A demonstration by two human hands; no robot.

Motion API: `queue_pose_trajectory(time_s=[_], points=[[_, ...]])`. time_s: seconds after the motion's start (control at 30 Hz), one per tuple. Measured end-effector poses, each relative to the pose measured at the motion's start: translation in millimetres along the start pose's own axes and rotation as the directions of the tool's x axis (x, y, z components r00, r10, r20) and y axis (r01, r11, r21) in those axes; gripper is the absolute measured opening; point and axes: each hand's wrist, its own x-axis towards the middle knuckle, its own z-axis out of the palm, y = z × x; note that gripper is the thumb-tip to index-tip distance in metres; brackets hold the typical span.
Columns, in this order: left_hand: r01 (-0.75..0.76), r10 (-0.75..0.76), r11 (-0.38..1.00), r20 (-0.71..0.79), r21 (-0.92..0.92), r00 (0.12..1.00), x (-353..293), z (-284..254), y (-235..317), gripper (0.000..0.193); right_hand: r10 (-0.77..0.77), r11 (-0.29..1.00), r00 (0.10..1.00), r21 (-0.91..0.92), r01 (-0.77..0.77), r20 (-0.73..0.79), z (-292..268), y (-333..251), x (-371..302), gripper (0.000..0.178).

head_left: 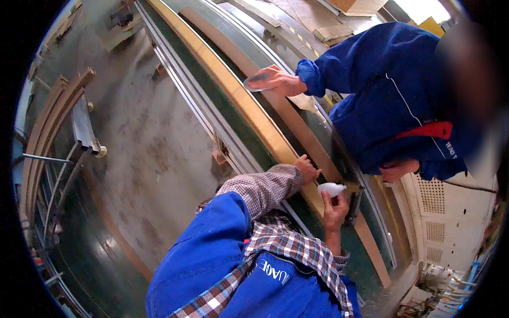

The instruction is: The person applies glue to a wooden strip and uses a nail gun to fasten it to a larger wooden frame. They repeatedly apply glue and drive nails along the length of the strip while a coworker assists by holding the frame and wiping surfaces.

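My left hand (306, 169) rests on a long, light wooden board (241, 95), its fingers apart at the board's edge. Beside it, my right hand (335, 212) is closed around a small white squeeze bottle (332, 189) with a narrow tip pointing right. A darker brown wooden strip (297, 124) lies parallel to the light board, on the right. Both pieces stretch away across a green-topped conveyor table (379, 230). Under my right hand, a short dark block or clamp (353, 206) sits by the brown strip.
Across the table, a co-worker in blue (382, 79) holds a flat grey pad (257, 82) over the wood. Metal rails (185, 85) edge the table. Curved wooden strips (50, 127) stand on a wheeled rack at the left. A pale perforated machine cabinet (440, 212) is at the right.
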Motion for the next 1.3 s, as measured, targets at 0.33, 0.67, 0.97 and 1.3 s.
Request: queue_pose_trajectory(time_s=[0.33, 0.67, 0.97, 1.3], points=[[0.000, -0.276, 0.244, -0.069, -0.970, 0.959, 33.7, 131.1, -1.9, 0.034, -0.079, 0.984, 0.944, -0.124, 0.124, 0.319, 56.8, -55.9, 72.9, 0.023], [-0.136, -0.257, -0.963, 0.633, -0.234, 0.730, -31.5, 47.0, -13.1, 0.027, 0.098, 0.972, 0.771, -0.226, 0.061, 0.629, 134.5, -34.7, 128.4, 0.040], [-0.193, -0.181, -0.980, 0.583, -0.043, 0.792, -53.0, 93.6, 1.5, 0.038, 0.292, 0.938, 0.672, -0.340, -0.063, 0.681, 166.5, -34.7, 144.1, 0.044], [-0.236, -0.188, -0.970, 0.432, 0.060, 0.882, -39.3, 219.7, 35.7, 0.034, 0.304, 0.932, 0.682, -0.354, -0.071, 0.665, 180.9, -33.8, 145.9, 0.043]])
